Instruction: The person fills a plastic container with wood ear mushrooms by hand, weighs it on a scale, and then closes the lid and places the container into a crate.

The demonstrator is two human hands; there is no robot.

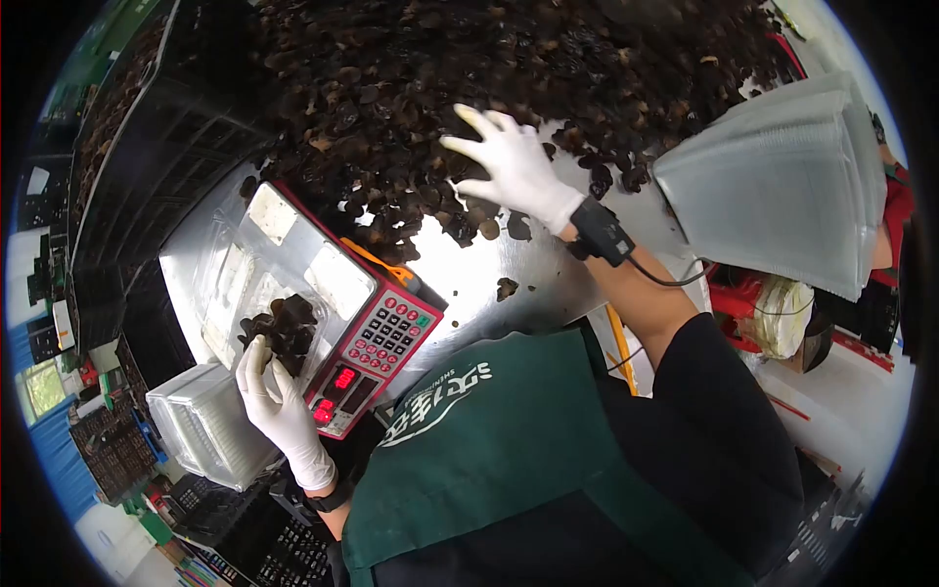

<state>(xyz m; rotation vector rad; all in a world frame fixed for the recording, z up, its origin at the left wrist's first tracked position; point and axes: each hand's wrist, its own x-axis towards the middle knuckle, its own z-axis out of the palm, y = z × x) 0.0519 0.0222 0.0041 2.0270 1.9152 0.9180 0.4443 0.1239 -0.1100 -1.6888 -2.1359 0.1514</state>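
Note:
My left hand, in a white glove, has its fingers closed at the lower edge of a clump of dark wood ear mushrooms. Clear plastic, apparently a tray, lies around that clump beside and partly over the metal plate of a red digital scale. How far the fingers grip the plastic too is hidden. My right hand, also white-gloved, is open with fingers spread above the near edge of a large heap of wood ear mushrooms. Nothing shows in it.
Clear plastic trays stand stacked left of the scale. Another tall stack of clear plastic containers leans at the right. An orange-handled tool lies behind the scale. A black crate borders the heap. Loose mushroom bits dot the metal tabletop.

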